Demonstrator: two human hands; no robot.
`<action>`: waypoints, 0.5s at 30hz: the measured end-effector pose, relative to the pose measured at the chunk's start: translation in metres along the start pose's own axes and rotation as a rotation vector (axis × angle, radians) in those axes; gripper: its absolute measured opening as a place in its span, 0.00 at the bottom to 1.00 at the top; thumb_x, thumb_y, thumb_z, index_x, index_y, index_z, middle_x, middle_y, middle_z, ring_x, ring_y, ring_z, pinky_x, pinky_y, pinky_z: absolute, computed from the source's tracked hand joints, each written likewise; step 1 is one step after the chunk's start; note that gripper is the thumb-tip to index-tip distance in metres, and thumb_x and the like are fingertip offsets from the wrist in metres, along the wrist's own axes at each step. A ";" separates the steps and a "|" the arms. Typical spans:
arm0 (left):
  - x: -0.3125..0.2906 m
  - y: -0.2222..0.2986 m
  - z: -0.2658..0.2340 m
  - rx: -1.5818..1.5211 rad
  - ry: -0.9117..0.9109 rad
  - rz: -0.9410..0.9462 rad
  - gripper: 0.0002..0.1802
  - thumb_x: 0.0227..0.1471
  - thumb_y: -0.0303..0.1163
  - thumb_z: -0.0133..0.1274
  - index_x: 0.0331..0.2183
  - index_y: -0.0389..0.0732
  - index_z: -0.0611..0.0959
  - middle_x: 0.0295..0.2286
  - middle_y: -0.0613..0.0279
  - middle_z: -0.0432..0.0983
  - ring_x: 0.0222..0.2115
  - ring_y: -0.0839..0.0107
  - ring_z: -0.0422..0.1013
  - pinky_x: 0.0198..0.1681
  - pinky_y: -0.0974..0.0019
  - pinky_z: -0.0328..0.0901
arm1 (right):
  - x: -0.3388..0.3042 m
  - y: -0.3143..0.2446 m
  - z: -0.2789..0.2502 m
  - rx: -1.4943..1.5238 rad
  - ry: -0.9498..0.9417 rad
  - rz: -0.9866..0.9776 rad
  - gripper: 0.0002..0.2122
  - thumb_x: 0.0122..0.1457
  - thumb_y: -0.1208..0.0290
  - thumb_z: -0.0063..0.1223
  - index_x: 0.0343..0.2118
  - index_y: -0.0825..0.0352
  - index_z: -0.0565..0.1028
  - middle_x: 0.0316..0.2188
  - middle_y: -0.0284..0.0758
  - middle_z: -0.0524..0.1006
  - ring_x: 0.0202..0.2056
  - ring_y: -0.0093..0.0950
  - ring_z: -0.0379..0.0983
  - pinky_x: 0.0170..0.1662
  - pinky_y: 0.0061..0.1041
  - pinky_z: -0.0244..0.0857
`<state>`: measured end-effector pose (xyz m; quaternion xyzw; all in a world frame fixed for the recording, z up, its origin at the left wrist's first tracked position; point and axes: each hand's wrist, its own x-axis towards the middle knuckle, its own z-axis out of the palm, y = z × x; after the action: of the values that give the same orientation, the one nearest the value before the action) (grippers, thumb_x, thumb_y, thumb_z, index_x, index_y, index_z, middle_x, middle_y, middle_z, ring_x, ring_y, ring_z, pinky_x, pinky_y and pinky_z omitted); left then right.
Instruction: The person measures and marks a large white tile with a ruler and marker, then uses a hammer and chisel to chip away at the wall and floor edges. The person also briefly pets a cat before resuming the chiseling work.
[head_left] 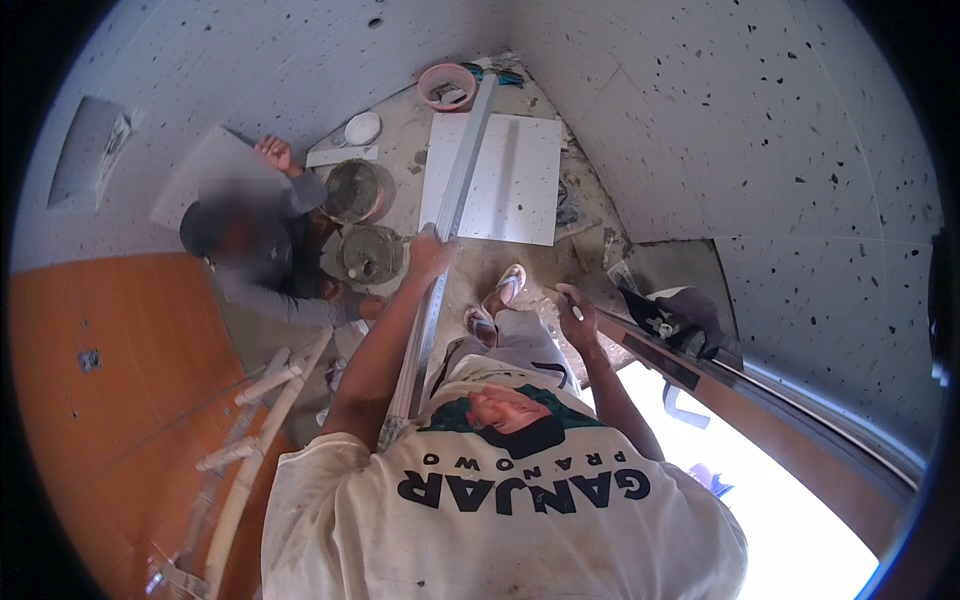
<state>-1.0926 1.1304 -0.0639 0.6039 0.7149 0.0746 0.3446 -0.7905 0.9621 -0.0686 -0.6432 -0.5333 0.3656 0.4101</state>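
My left hand is closed around a long silvery metal bar. The bar slants from beside my left arm up across a large white tile on the floor. At the far end it reaches near a pink basin. My right hand is held out to the right of my sandalled feet, its fingers curled. A small white stick-like thing shows at its fingers; I cannot tell its kind. Nearby lies a dark cloth-like bundle on the ledge to the right.
At left a co-worker crouches, one hand up by the wall. Two mortar buckets stand between us. The pink basin sits in the far corner. A wooden ladder leans at lower left. To the right is a bright doorway.
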 end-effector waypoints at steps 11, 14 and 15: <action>0.204 0.053 0.069 -0.141 0.006 0.117 0.25 0.40 0.42 0.62 0.30 0.29 0.75 0.24 0.39 0.76 0.29 0.46 0.75 0.34 0.52 0.68 | 0.088 0.083 0.044 -0.036 0.187 0.126 0.10 0.58 0.72 0.53 0.43 0.67 0.74 0.35 0.45 0.77 0.37 0.39 0.76 0.42 0.33 0.67; 0.264 0.053 0.112 -0.209 0.048 0.137 0.24 0.39 0.43 0.62 0.26 0.30 0.75 0.22 0.42 0.75 0.27 0.49 0.75 0.32 0.53 0.68 | 0.116 0.107 0.069 -0.124 0.153 0.207 0.12 0.58 0.72 0.53 0.44 0.67 0.73 0.35 0.45 0.77 0.38 0.40 0.75 0.43 0.34 0.67; 0.293 0.044 0.130 -0.219 0.042 0.134 0.24 0.39 0.42 0.62 0.26 0.30 0.75 0.22 0.42 0.75 0.27 0.49 0.75 0.32 0.53 0.68 | 0.126 0.119 0.083 -0.107 0.156 0.184 0.12 0.58 0.72 0.52 0.45 0.67 0.73 0.35 0.42 0.77 0.37 0.35 0.75 0.42 0.31 0.66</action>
<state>-0.9908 1.3695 -0.2561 0.6072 0.6676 0.1879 0.3877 -0.7995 1.0861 -0.2145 -0.7368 -0.4573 0.3216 0.3801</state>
